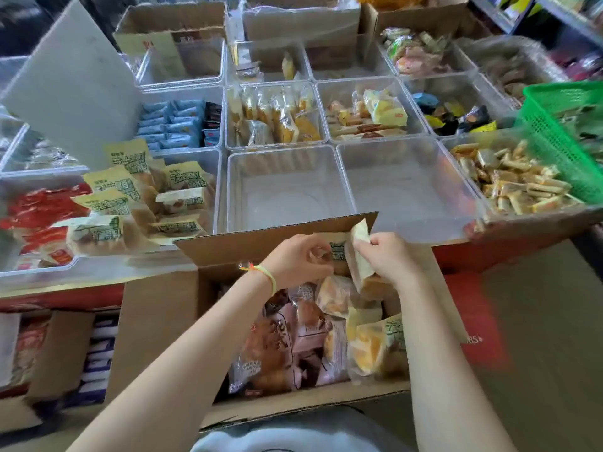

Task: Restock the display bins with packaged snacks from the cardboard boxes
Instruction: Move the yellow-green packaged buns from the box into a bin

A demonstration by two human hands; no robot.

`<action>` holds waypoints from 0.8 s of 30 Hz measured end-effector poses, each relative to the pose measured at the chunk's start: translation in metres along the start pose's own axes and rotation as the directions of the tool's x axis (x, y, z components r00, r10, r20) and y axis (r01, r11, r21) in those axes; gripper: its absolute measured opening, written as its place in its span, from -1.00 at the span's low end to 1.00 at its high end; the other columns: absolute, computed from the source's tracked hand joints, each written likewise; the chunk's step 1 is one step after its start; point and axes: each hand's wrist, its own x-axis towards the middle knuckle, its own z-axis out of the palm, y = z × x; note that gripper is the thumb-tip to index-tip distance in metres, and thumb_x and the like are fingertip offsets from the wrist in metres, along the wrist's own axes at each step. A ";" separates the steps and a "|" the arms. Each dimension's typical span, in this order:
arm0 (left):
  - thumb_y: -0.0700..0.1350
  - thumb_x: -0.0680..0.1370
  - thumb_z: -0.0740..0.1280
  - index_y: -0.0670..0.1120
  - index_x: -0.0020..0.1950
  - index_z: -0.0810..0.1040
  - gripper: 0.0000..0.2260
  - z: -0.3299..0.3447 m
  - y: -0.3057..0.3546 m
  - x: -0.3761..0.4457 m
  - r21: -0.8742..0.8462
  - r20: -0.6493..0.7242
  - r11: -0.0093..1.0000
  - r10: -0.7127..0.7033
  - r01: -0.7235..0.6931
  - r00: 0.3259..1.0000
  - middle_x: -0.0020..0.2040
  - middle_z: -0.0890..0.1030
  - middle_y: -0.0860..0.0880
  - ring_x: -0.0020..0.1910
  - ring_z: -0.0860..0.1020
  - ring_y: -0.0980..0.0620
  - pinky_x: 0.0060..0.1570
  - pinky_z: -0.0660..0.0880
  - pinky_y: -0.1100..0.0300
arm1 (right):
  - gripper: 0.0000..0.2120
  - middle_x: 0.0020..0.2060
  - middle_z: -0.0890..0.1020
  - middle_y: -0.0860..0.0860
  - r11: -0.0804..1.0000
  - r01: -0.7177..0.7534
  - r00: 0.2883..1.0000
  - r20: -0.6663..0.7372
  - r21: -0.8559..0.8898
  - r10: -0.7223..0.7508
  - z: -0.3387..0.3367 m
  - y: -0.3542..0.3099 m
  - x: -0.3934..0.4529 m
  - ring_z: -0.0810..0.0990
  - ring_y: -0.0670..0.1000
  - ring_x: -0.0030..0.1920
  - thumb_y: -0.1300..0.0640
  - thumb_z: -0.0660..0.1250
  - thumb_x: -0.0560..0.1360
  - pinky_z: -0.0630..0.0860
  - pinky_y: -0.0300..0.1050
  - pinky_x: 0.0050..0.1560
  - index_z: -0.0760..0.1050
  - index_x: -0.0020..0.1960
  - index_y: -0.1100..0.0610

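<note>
Over the open cardboard box [248, 246], the left hand [298, 261] and right hand [386, 256] each pinch a snack packet [357, 256] — both clamped on it.

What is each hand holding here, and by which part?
Right hand pinches a cream-yellow snack packet by its upper edge. Left hand has fingers curled on a packet at the box's back; the exact hold is hidden.

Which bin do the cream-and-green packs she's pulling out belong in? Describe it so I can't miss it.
Start at the open cardboard box under both hands. Directly beyond it sit two empty clear bins; look left of those. The target bin is heaped with cream packs printed in green, between the red packs and the empty bins.
</note>
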 end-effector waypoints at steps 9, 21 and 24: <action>-0.18 0.49 0.47 0.03 0.07 0.67 -0.80 -0.016 0.001 -0.017 -0.661 -0.283 0.740 -0.088 -0.128 0.955 -0.12 0.70 0.02 -0.15 0.63 0.09 -0.07 0.57 0.20 | -0.72 -0.20 0.74 0.13 0.821 0.062 0.970 0.158 0.568 -0.183 0.014 -0.073 -0.014 0.72 0.15 -0.10 0.03 0.36 0.56 0.65 0.07 0.01 0.71 -0.19 0.18; -0.21 0.44 0.52 -0.17 0.05 0.66 -0.80 -0.091 -0.079 -0.053 -0.723 -0.290 0.672 -0.086 -0.159 0.953 -0.16 0.64 -0.06 -0.16 0.55 0.03 -0.06 0.52 0.10 | -0.68 -0.35 0.71 0.11 0.822 0.119 0.936 0.214 0.557 -0.280 0.067 -0.178 -0.027 0.66 0.00 -0.40 0.11 0.32 0.59 0.51 -0.25 -0.46 0.65 -0.26 0.23; -0.09 0.36 0.54 -0.29 -0.02 0.61 -0.66 -0.110 -0.102 -0.060 -0.750 -0.342 0.633 -0.123 -0.192 0.931 -0.16 0.60 -0.11 -0.15 0.52 0.00 -0.02 0.49 0.05 | -0.65 -0.35 0.69 0.20 0.783 0.084 0.921 0.253 0.616 -0.297 0.092 -0.210 -0.029 0.58 0.08 -0.44 0.13 0.29 0.60 0.42 -0.21 -0.50 0.63 -0.30 0.26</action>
